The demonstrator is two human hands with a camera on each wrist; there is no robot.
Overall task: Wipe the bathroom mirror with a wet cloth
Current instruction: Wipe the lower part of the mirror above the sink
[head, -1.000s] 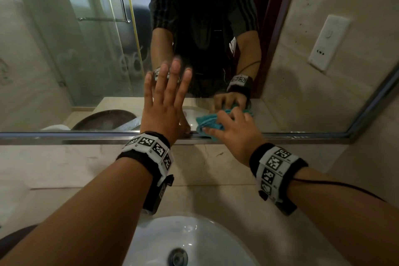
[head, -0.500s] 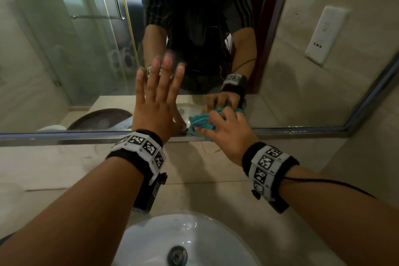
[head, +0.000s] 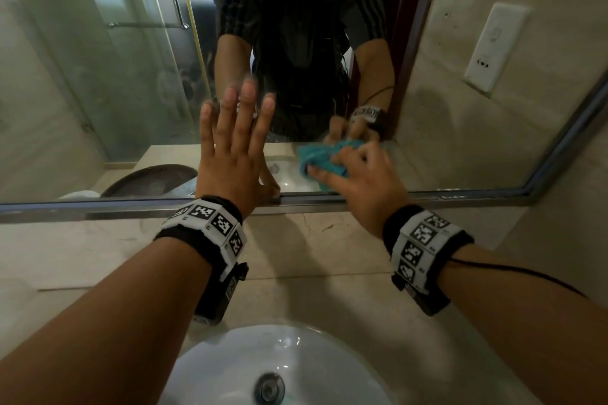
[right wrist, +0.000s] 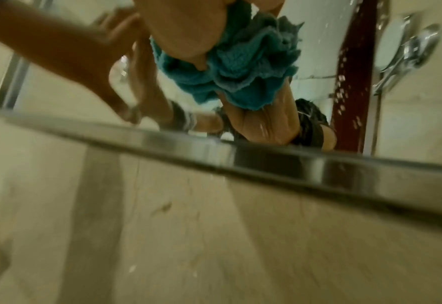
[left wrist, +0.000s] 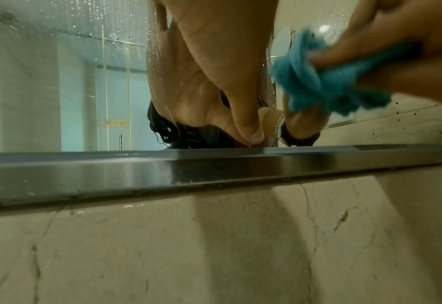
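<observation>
Hands: two in play, one on each side of the lower glass.
Left hand (head: 230,158): flat on the mirror (head: 98,76), four fingers straight and fanned apart, thumb tip down at the bottom edge of the glass, holding nothing.
Right hand (head: 358,184): fingers curled round the cloth (head: 317,158), pushing it against the glass.
Cloth: one, teal, bunched into folds, on the mirror's lower strip just above the frame (head: 427,197) and just right of the left hand; the wrist view shows its folds (right wrist: 240,72) spilling out below the fingers.
Mirror: one, droplets scattered over the glass in the left wrist view (left wrist: 84,30), where the left thumb (left wrist: 251,131) meets its own reflection at the metal frame.
Frame: one steel strip along the bottom, turning up at the right corner.
Wristbands: two, black with white coded tags, one per wrist (head: 210,223).
Basin: one white bowl (head: 230,365) below the arms, a single metal drain (head: 271,388) in its middle.
Wall plate: one white plate (head: 493,46) on the tile at right.
</observation>
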